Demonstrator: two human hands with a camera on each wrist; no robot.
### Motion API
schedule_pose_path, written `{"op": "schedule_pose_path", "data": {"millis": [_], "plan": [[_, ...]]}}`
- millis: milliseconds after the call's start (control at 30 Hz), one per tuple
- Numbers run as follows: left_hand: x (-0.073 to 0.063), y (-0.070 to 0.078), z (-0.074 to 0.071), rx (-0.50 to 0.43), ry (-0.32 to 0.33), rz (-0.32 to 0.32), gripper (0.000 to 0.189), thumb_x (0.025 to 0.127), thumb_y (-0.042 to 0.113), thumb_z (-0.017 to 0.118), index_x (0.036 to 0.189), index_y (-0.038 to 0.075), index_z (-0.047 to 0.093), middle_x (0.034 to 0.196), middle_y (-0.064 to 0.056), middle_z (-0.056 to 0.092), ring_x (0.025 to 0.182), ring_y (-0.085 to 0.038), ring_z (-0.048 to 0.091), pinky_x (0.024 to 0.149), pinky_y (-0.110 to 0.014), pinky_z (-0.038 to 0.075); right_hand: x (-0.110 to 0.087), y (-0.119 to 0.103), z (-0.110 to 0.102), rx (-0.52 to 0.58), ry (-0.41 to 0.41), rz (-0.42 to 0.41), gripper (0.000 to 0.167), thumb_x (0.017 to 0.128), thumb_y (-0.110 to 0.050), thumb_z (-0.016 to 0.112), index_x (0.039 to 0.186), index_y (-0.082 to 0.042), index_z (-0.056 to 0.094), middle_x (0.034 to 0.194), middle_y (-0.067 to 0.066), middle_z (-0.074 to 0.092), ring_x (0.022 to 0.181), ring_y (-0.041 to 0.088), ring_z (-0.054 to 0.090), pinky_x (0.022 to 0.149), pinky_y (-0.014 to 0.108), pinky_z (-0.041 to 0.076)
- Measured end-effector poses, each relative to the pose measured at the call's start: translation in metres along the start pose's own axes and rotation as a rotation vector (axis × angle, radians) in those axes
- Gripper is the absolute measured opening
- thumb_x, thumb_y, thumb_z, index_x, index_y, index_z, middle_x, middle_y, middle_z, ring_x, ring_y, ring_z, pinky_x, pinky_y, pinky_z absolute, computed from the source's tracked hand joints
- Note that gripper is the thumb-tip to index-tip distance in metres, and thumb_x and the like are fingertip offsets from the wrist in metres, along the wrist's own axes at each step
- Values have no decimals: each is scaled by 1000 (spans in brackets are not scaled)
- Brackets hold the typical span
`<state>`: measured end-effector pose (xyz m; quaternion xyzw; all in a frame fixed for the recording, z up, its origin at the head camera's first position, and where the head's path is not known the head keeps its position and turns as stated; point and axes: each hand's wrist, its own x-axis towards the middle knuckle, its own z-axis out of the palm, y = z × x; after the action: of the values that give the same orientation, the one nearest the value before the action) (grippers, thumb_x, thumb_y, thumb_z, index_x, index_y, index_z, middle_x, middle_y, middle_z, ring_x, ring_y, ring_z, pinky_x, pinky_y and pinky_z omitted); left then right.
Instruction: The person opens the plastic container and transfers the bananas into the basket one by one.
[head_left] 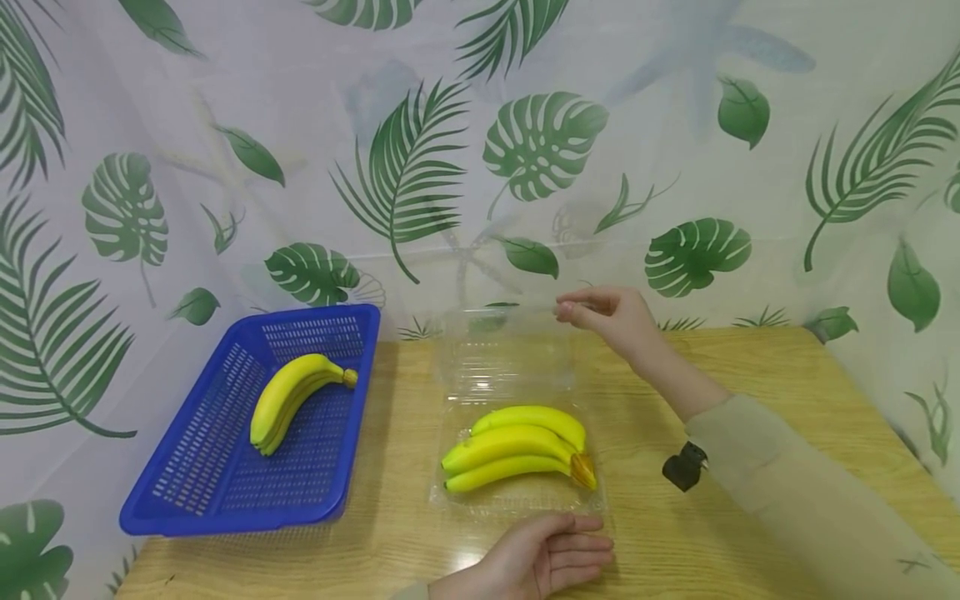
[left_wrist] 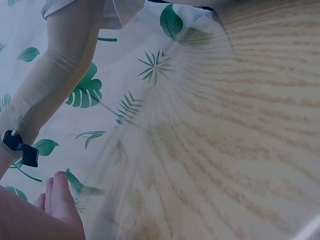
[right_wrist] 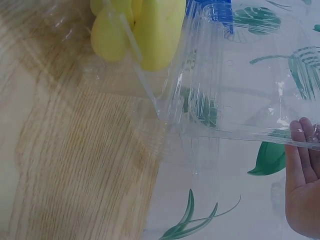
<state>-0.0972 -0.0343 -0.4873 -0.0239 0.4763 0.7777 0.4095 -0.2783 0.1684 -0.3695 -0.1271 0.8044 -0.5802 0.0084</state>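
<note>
A clear plastic clamshell box (head_left: 517,504) lies on the table with its lid (head_left: 510,358) raised at the back. A bunch of yellow bananas (head_left: 517,446) rests in its base, stems to the right. My right hand (head_left: 611,321) is at the lid's upper right corner, pinching its edge between thumb and fingertips; in the right wrist view the fingers (right_wrist: 302,150) overlap the clear rim. Just in front of the box, my left hand (head_left: 551,554) lies with fingers extended and palm turned rightward, holding nothing.
To the left stands a blue plastic basket (head_left: 247,521) with another banana bunch (head_left: 292,400) inside. A leaf-patterned sheet (head_left: 525,217) hangs behind the wooden table (head_left: 750,392). A small black device (head_left: 684,467) is on the right sleeve.
</note>
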Motion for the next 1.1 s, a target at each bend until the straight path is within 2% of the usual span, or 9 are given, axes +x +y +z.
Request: {"op": "schedule_pose_path", "data": {"millis": [133,333,533,700,800,967,1100], "plan": [[-2,1,1,-19,-4,-17,50,114,23,42,149,-12,51,147,-33,59,139,-39,61,118,-44,51,0,-1,-1,19,2,3,37,106,-21,67,133,4,70,119,8,81,97,-6,72,94,13,59],[-7,5,3,-4,-31,-44,50,115,24,41,148,-11,52,148,-32,58,138,-36,62,118,-42,52,2,0,0,1,7,4,38,106,-23,68,132,5,69,115,2,83,96,-6,72,93,12,59],[-17,18,7,40,-81,-52,52,115,28,42,150,-9,51,150,-30,58,139,-35,62,119,-42,51,2,-1,-1,-43,7,11,37,105,-26,68,131,1,71,120,10,81,96,-6,71,92,12,58],[-26,37,9,92,-99,7,52,113,29,46,149,-8,53,147,-26,62,133,-30,67,116,-38,55,2,-2,-1,-79,6,13,40,105,-30,70,131,0,72,125,18,78,96,-7,71,92,11,57],[-29,50,10,124,-69,52,52,111,29,48,147,-8,56,143,-26,66,129,-28,70,112,-37,57,2,-1,-2,-86,3,9,40,105,-30,70,131,0,72,125,19,77,95,-7,71,92,11,57],[-29,69,7,139,-3,90,50,111,25,47,145,-10,57,142,-27,66,127,-27,71,111,-36,58,2,-1,-1,-78,5,-8,35,105,-25,69,129,1,73,123,20,78,94,-8,71,90,11,59],[-28,83,0,147,15,137,50,110,23,50,145,-12,55,142,-27,66,120,-21,73,110,-34,59,2,-3,0,-77,10,-12,34,105,-25,70,128,0,74,122,20,79,94,-8,71,90,11,59]]}}
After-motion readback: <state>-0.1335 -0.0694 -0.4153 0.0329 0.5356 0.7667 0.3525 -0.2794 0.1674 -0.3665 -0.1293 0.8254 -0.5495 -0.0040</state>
